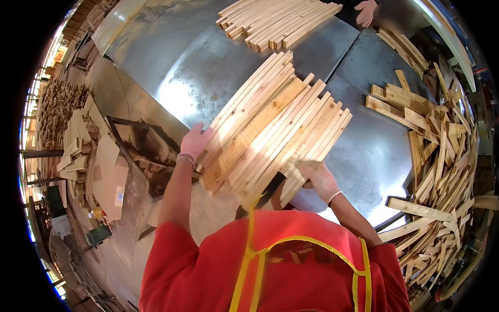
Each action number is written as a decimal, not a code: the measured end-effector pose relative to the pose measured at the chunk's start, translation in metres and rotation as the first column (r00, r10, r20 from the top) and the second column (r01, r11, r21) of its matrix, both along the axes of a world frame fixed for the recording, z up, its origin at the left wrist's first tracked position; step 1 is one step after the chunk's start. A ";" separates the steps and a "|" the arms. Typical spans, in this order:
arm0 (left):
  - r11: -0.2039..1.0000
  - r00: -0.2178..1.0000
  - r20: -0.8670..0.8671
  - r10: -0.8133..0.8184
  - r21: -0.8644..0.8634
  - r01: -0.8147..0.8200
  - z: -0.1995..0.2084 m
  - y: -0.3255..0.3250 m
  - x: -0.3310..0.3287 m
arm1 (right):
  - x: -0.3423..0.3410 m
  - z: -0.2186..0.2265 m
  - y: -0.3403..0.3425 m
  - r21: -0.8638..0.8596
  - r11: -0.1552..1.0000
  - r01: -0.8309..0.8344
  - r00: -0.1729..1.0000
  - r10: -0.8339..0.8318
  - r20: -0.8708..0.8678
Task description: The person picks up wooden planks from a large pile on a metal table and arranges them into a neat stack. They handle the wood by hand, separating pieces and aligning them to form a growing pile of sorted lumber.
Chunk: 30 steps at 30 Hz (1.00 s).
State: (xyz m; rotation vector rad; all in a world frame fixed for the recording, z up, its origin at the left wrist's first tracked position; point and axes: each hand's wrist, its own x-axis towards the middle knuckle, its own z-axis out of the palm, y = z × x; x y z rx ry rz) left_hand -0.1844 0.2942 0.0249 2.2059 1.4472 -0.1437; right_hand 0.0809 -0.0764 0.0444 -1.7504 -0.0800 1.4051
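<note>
A wide row of pale wooden strips (270, 130) lies side by side in front of me, its ends uneven. My left hand (196, 141), in a pinkish work glove, grips the row's left side near the close end. On the opposite side my right hand (320, 182), in a similar glove, is closed around the near right end of the strips; some of its fingers are hidden by the wood. The strips lie over a shiny metal table (192, 67), their near ends close to my chest. A black bar-like piece (274, 187) shows at those near ends.
Another row of strips (278, 23) lies farther back on the table. A co-worker's gloved hand (366, 12) is at the far right. Loose offcuts (436, 156) are heaped along the right. At left are a dark metal frame (140, 125), cardboard (110, 177) and stacked wood (62, 112).
</note>
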 end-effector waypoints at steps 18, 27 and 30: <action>0.762 0.751 0.226 0.620 0.055 -0.645 0.043 -0.050 -0.084 | 0.099 -0.061 -0.207 -0.327 0.801 0.502 0.027 0.363 0.931; 0.479 0.570 0.268 0.777 -0.839 -0.258 0.011 -0.054 -0.131 | 0.114 -0.096 -0.264 0.197 0.261 0.945 0.192 -0.930 0.313; 0.485 0.769 0.293 0.568 -0.874 -0.026 0.062 -0.019 -0.138 | 0.097 -0.108 -0.228 0.377 0.413 0.829 0.379 -0.911 0.164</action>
